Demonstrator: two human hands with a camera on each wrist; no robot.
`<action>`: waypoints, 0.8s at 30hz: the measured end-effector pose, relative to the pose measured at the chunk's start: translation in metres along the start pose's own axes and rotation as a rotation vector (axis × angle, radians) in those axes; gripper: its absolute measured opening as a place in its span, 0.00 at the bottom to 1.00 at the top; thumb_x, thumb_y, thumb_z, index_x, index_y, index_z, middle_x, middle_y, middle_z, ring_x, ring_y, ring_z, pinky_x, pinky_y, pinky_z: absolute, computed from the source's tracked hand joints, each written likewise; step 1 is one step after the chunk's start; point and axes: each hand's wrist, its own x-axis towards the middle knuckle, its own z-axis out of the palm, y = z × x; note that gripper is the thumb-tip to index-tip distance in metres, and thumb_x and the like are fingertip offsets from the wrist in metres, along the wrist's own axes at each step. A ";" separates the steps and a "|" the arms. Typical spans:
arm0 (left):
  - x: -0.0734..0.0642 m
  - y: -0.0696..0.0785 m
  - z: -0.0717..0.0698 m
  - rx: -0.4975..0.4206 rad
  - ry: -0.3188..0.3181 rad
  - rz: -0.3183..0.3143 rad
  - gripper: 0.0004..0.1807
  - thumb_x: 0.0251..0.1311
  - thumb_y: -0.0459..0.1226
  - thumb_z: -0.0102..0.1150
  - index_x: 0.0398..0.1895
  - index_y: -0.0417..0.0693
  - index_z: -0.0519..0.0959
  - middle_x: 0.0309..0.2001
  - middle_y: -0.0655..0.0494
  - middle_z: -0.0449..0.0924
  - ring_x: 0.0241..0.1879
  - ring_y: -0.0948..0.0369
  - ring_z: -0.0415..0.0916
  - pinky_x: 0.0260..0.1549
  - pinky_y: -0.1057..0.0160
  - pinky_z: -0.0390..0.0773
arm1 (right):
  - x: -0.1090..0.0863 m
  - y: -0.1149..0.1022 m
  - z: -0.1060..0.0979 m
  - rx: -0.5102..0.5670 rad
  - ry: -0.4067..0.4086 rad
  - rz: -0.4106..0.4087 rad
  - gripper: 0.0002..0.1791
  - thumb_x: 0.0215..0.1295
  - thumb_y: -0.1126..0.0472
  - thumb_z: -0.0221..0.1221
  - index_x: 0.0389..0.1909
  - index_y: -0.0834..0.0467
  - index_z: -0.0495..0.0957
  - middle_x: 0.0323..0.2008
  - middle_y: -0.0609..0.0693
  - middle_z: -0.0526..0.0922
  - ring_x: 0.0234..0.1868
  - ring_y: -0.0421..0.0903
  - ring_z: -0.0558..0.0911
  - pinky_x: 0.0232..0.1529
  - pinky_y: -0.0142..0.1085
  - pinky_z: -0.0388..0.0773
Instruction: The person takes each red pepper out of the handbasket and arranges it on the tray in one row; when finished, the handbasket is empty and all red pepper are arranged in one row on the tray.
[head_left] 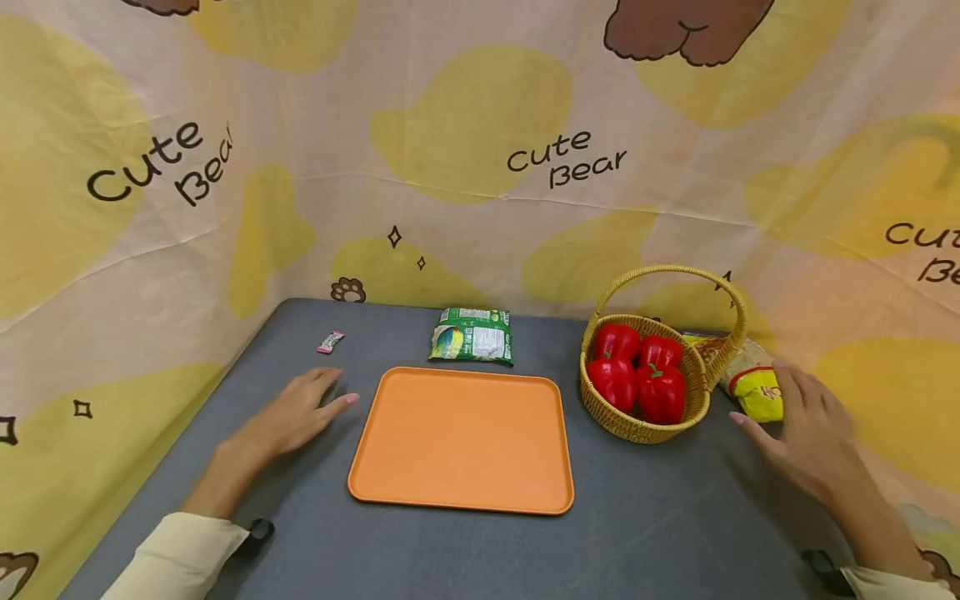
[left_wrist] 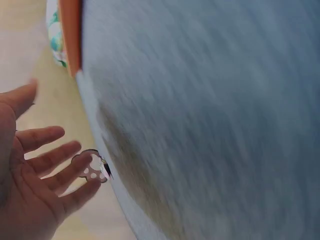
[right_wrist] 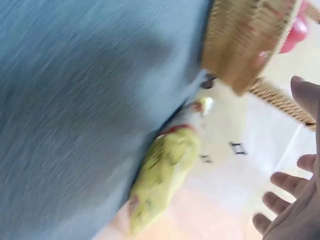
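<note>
My left hand [head_left: 300, 411] hovers over the left side of the table with fingers spread, holding nothing. Just beyond it lies a small pink wrapped candy [head_left: 330, 342]; to its right is an orange tray [head_left: 461, 442]. In the left wrist view the fingers [left_wrist: 52, 165] look loosely extended. At the right, my right hand [head_left: 813, 433] is held over the table beside a yellow and clear bag [head_left: 759, 393], its thumb apart from the fingers. A wicker basket [head_left: 633, 429] with several red bell peppers [head_left: 660, 393] stands left of that hand.
A green snack packet [head_left: 472, 336] lies behind the tray near the table's back edge. The basket's tall handle [head_left: 675, 268] arches upward. A printed cloth [head_left: 450, 125] hangs around the back and sides of the grey table [head_left: 637, 525].
</note>
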 end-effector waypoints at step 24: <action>0.020 0.023 0.006 -0.332 -0.156 -0.046 0.32 0.67 0.42 0.68 0.67 0.28 0.76 0.57 0.37 0.85 0.47 0.52 0.88 0.53 0.48 0.86 | 0.044 -0.086 0.005 0.480 -0.305 0.098 0.50 0.68 0.44 0.70 0.81 0.61 0.59 0.76 0.69 0.66 0.70 0.73 0.70 0.67 0.72 0.69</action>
